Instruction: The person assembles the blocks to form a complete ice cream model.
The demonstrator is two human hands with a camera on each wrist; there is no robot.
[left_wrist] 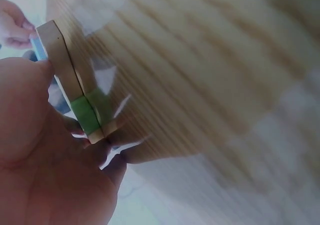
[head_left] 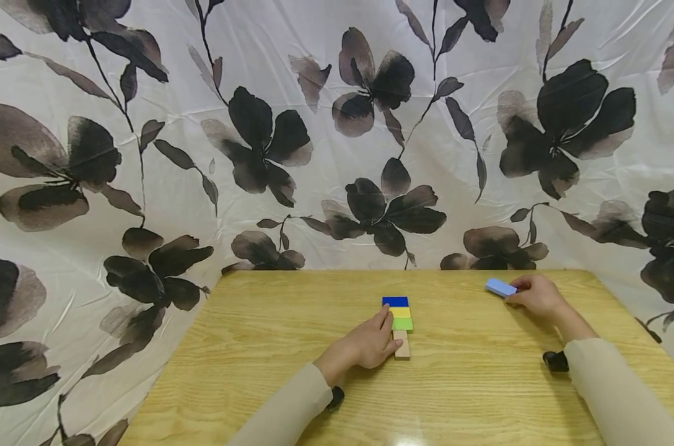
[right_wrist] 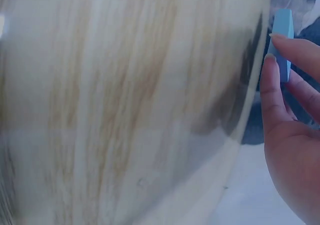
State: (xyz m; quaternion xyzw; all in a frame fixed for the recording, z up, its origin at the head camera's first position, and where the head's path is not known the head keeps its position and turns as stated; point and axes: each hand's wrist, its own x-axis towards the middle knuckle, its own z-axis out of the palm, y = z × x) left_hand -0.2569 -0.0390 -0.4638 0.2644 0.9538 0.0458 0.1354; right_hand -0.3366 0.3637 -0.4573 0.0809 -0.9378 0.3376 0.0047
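Four flat pieces would not be counted singly: a dark blue block [head_left: 395, 301], a yellow block [head_left: 401, 312] and a green block [head_left: 402, 324] lie side by side on the table, with a plain wooden block [head_left: 402, 345] endwise at the near side. My left hand [head_left: 365, 344] rests along their left side, its fingers extended toward the blue and yellow blocks and its thumb touching the wooden one. In the left wrist view the fingertips are partly hidden behind the green block [left_wrist: 86, 116]. My right hand [head_left: 540, 297] pinches a light blue block [head_left: 500, 287] between thumb and fingers.
The wood-grain table [head_left: 259, 371] has its far edge close beyond the light blue block. A white cloth with dark flowers [head_left: 326, 155] hangs behind and to both sides of it. A black wrist device [head_left: 555, 361] sits under the right sleeve.
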